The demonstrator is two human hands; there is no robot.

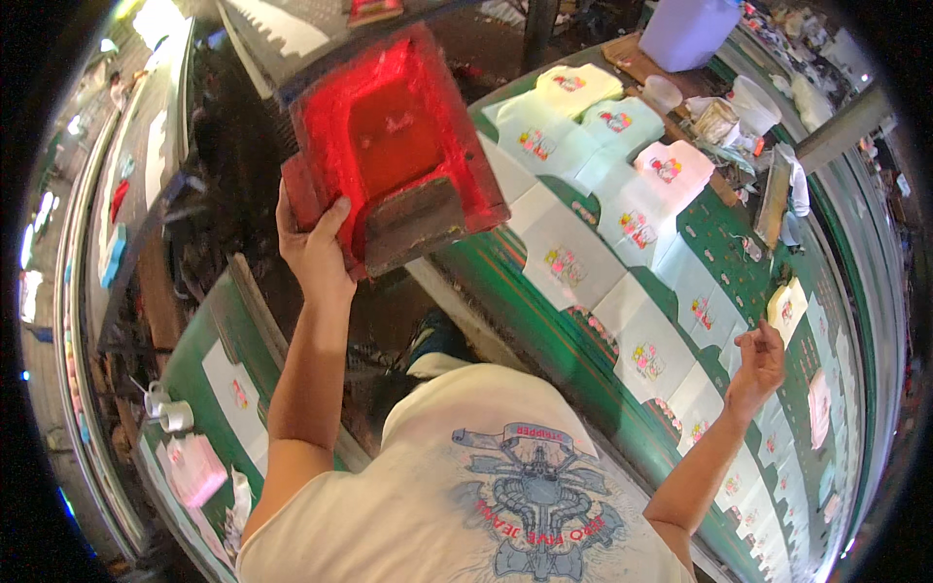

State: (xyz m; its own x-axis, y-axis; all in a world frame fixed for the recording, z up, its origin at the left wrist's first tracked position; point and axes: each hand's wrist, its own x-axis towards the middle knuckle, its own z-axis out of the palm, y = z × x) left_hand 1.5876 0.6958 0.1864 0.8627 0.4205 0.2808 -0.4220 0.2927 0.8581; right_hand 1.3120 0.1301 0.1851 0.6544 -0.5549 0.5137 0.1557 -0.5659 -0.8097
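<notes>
My left hand (316, 251) grips a red screen-printing frame (394, 136) by its lower left edge, thumb over the front. The frame is held up and tilted, with a darker red panel in its middle and red ink smeared over it. My right hand (757, 371) is over the long green printing table (719, 243) on the right, its fingers loosely bent and apart, with nothing seen in them. Just beyond its fingertips lies a small cream stack of cut fabric pieces (787, 309). Rows of white and pale blue fabric pieces (637, 228) with small printed pictures cover the table.
Yellow (578, 89) and pink fabric stacks (673, 172) lie on the table's far part. Beyond are a whitish jug (688, 34), plastic tubs (753, 105) and a slanting post (844, 128). Another green table (199, 374) at lower left holds a pink stack (196, 470) and white cups (176, 416).
</notes>
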